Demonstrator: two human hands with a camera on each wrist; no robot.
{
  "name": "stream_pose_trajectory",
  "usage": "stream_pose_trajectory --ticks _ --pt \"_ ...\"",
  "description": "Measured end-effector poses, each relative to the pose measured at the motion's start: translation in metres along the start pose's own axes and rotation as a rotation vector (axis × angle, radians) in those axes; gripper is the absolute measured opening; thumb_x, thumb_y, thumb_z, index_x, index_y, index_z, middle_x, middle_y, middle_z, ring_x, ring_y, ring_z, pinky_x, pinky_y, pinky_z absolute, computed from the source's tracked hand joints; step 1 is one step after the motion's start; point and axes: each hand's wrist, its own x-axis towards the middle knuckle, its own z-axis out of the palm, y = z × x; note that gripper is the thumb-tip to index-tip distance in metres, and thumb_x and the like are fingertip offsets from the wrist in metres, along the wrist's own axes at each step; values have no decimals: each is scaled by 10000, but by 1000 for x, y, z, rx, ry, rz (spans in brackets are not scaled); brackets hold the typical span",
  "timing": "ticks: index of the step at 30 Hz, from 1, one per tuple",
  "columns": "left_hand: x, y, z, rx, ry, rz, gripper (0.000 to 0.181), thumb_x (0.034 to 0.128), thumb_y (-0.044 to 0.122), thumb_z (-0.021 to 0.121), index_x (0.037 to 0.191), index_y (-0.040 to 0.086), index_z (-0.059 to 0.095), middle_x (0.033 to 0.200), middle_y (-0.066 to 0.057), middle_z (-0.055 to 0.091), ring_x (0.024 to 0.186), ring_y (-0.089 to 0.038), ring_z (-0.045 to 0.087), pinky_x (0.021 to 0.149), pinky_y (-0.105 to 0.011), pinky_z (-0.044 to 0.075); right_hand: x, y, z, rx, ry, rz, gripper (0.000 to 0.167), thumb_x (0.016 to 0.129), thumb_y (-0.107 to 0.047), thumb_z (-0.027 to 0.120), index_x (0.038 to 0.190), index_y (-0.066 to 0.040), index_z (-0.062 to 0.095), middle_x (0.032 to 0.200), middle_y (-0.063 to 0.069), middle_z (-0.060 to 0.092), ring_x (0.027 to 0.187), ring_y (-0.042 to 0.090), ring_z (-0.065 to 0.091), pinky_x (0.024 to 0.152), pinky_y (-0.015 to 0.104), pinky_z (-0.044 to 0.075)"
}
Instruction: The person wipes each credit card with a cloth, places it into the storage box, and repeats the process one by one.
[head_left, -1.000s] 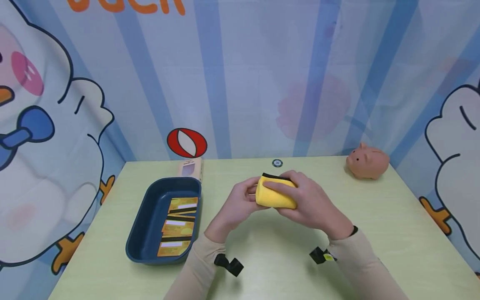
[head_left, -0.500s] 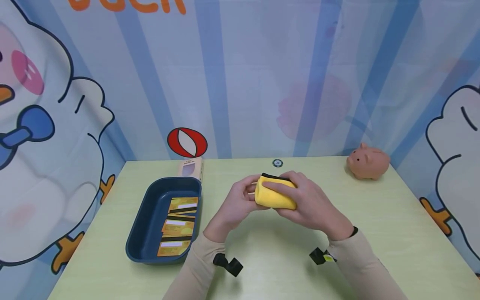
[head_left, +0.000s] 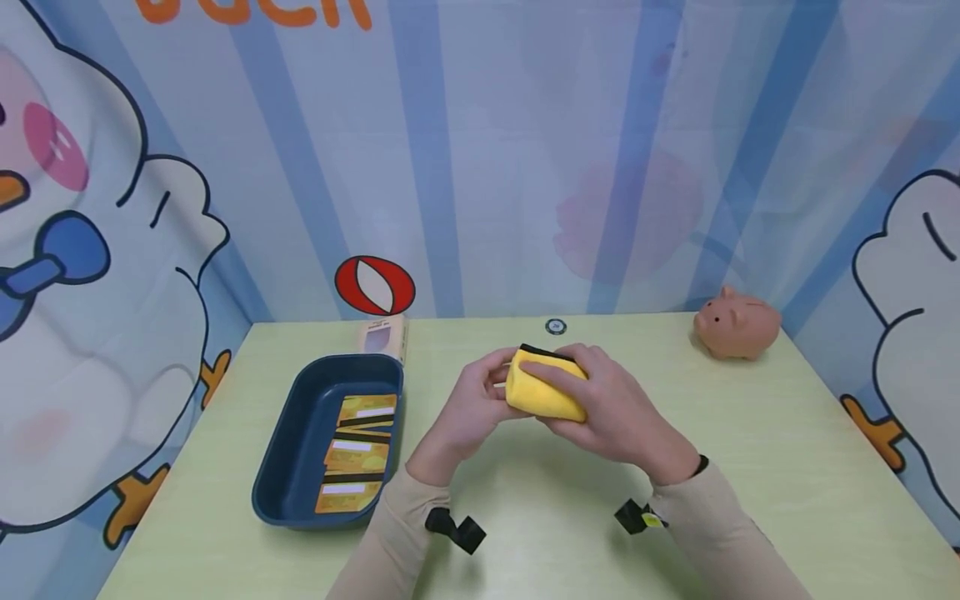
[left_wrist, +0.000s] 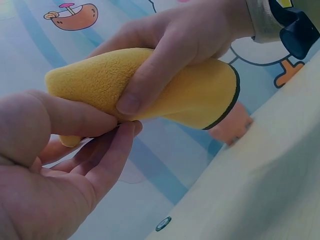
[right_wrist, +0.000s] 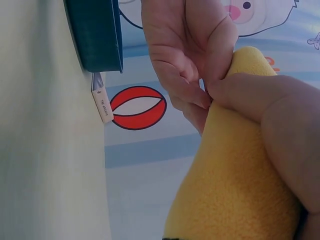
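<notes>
A yellow plush cloth [head_left: 546,386] with a black edge is folded over and held above the table in front of me. My right hand [head_left: 618,408] grips it from the right, thumb pressed against its side in the left wrist view. My left hand [head_left: 474,408] meets it at the left end. In the left wrist view the left thumb and fingertips [left_wrist: 107,122] pinch at the underside of the cloth [left_wrist: 105,75], close to the right thumb [left_wrist: 131,100]. Whether something small lies within the fold or between those fingertips is hidden.
A dark blue tray [head_left: 288,450] stands at the left, with several gold cards [head_left: 356,456] inside. Behind it sits a pale box [head_left: 381,337]. A small round chip [head_left: 556,327] lies at the table's back edge, and a pink piggy bank [head_left: 737,323] stands at back right.
The cloth and my right hand have shifted slightly to the left, and the cloth has tilted a little. My left hand has barely moved.
</notes>
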Motion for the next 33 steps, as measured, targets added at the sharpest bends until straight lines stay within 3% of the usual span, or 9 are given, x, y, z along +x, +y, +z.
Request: stream_pose_trajectory --ticks 10,33 --pt "-4 4 -2 -8 15 -20 715 936 -112 699 1577 66 438 1416 -235 603 1206 -409 688 971 -427 598 -2 2 -1 -33 -5 14 728 859 -255 863 1520 -308 563 1216 163 601 979 286 593 755 458 567" --pt "-3 8 -4 -3 29 -11 650 948 -73 703 1545 96 511 1395 -196 572 1085 -302 712 937 -396 617 -2 7 -12 -57 -36 45 725 855 -219 862 1512 -316 570 1289 167 589 1055 313 605 807 480 583"
